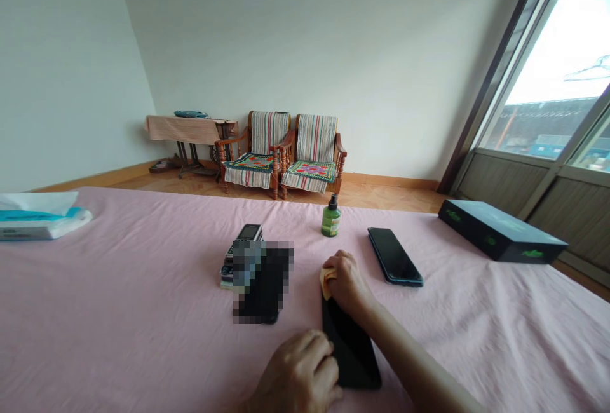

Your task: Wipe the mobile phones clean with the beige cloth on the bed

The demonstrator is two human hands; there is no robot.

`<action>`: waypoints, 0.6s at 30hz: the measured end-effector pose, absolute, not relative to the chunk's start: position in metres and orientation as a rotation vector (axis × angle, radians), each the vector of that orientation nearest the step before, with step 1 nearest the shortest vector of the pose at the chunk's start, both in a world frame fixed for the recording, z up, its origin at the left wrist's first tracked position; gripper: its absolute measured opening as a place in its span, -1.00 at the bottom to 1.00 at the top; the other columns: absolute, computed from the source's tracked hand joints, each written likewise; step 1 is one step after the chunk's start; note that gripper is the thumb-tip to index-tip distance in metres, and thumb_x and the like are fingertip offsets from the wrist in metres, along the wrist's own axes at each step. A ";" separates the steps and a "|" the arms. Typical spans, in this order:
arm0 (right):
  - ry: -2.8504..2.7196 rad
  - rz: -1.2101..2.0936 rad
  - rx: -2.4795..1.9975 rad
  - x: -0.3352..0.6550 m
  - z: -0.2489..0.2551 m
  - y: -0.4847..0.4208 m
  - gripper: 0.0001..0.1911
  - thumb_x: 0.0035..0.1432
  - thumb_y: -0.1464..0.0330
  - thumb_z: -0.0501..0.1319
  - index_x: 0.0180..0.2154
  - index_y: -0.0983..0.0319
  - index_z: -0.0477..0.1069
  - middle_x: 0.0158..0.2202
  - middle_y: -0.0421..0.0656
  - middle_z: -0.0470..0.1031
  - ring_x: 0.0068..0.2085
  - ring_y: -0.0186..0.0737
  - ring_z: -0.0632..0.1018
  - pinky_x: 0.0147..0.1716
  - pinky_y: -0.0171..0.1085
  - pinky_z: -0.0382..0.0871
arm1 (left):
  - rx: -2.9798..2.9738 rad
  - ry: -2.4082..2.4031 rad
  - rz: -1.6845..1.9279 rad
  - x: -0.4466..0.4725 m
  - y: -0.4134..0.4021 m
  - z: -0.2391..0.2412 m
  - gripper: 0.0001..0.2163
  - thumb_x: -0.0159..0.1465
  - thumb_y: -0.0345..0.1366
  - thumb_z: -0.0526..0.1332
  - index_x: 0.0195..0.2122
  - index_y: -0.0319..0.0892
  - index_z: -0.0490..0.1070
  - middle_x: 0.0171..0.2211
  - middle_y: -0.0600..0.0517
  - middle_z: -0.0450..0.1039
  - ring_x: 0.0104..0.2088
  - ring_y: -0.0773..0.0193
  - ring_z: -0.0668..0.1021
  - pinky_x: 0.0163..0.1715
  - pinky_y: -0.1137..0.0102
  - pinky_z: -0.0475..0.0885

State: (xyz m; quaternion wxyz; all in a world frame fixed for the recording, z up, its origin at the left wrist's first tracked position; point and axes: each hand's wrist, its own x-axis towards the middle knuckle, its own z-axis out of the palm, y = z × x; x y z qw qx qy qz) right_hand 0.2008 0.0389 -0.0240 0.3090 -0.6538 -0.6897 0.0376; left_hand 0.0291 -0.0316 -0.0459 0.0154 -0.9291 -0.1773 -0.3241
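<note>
A black tablet (pixel 351 352) lies flat on the pink cloth, its dark screen facing up. My right hand (pixel 349 283) is closed on a folded yellow cloth (pixel 326 281) and presses it against the tablet's far end. At the near left edge of the tablet, my left hand (pixel 300 372) has its fingers curled against the side, holding it; the fingertips are partly hidden. To the left lies a black phone (pixel 267 289), partly pixelated, beside a small stack of older keypad phones (pixel 248 233). Another dark phone (pixel 394 257) rests to the right of my right hand.
A green pump bottle (pixel 330 217) stands beyond my hands. A black box (pixel 500 232) sits at the far right, and a tissue pack (pixel 42 219) at the far left. Two wooden armchairs (pixel 312 152) and a covered side table (pixel 190 128) stand by the wall.
</note>
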 end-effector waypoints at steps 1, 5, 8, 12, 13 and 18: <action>-1.809 0.091 -1.742 0.203 -0.024 0.039 -0.65 -0.16 0.69 0.10 -0.41 0.29 0.55 -0.38 -0.08 0.44 -0.26 -0.19 0.44 -0.27 -0.34 0.24 | -2.888 -0.549 -1.004 0.029 -0.032 -0.046 -0.88 0.23 -0.29 0.28 -0.37 -0.23 0.40 -0.35 -0.01 0.43 -0.30 0.21 0.49 -0.28 0.38 0.48; -1.820 0.084 -1.729 0.205 -0.023 0.036 -0.66 -0.14 0.70 0.08 -0.42 0.29 0.53 -0.38 -0.08 0.43 -0.25 -0.18 0.42 -0.28 -0.33 0.24 | -2.882 -0.558 -0.983 0.031 -0.032 -0.046 -0.87 0.25 -0.28 0.26 -0.38 -0.22 0.39 -0.38 0.01 0.41 -0.32 0.23 0.48 -0.29 0.41 0.46; -1.882 0.110 -1.658 0.199 -0.022 0.034 -0.64 -0.08 0.69 0.09 -0.35 0.25 0.54 -0.33 -0.11 0.46 -0.23 -0.21 0.42 -0.27 -0.36 0.25 | -2.878 -0.577 -0.983 0.031 -0.032 -0.046 -0.85 0.24 -0.27 0.28 -0.40 -0.22 0.38 -0.39 0.02 0.40 -0.32 0.23 0.48 -0.32 0.42 0.46; -1.894 0.109 -1.657 0.203 -0.021 0.035 -0.65 -0.06 0.69 0.10 -0.35 0.26 0.55 -0.34 -0.10 0.46 -0.25 -0.21 0.42 -0.29 -0.35 0.23 | -2.883 -0.553 -0.967 0.031 -0.031 -0.047 -0.86 0.23 -0.28 0.29 -0.39 -0.22 0.38 -0.37 0.01 0.41 -0.32 0.22 0.48 -0.30 0.41 0.46; -1.878 0.096 -1.679 0.206 -0.021 0.034 -0.67 -0.07 0.69 0.10 -0.37 0.27 0.54 -0.36 -0.09 0.45 -0.25 -0.19 0.41 -0.29 -0.34 0.22 | -2.880 -0.542 -0.967 0.031 -0.031 -0.047 -0.86 0.23 -0.28 0.29 -0.38 -0.22 0.38 -0.37 0.01 0.40 -0.32 0.22 0.47 -0.31 0.41 0.46; -1.805 0.035 -1.753 0.224 -0.022 0.030 -0.71 -0.05 0.66 0.09 -0.45 0.28 0.52 -0.41 -0.06 0.42 -0.27 -0.13 0.39 -0.32 -0.30 0.20 | -2.870 -0.553 -0.937 0.031 -0.034 -0.042 -0.85 0.26 -0.27 0.27 -0.39 -0.20 0.36 -0.39 0.03 0.37 -0.31 0.24 0.47 -0.30 0.42 0.44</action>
